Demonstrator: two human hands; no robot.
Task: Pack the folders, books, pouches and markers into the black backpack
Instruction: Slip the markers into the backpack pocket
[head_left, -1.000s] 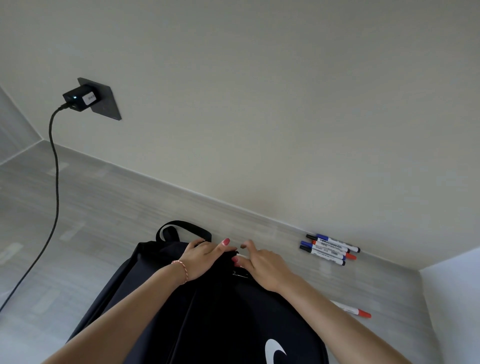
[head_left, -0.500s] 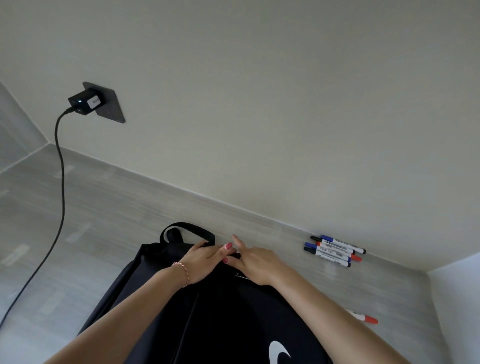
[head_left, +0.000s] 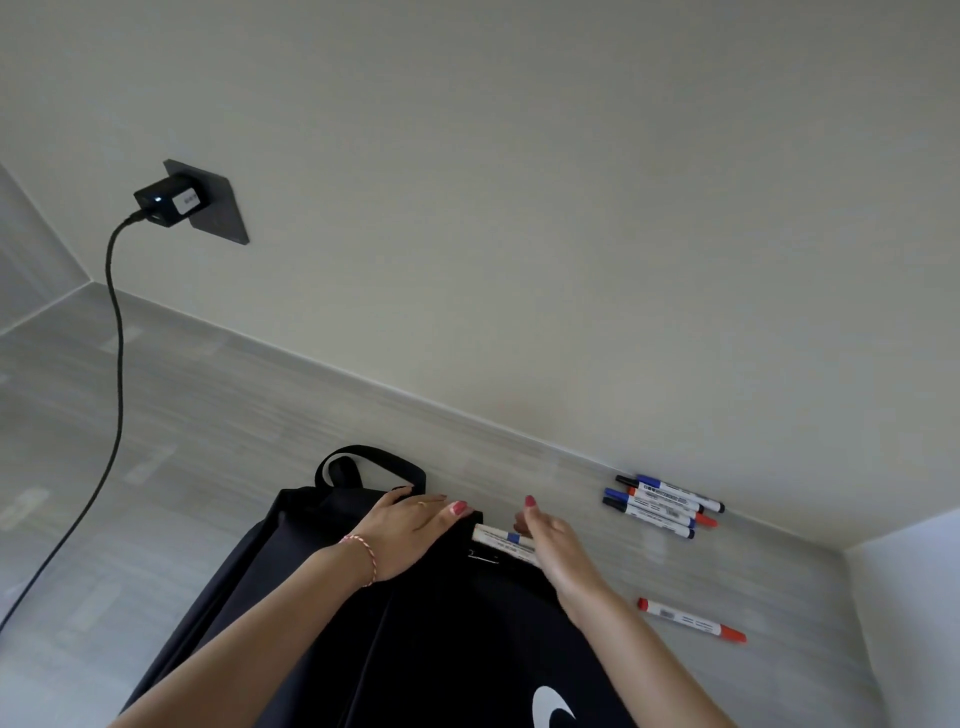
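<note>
Left hand lies flat on backpack; right hand pinches marker.

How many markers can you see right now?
6: four grouped by the wall, one red alone on the floor, one at the backpack opening. Others may be inside.

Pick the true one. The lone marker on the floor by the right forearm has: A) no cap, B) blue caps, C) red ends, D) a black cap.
C: the lone marker lying apart from the group by the wall shows red at both ends.
</note>
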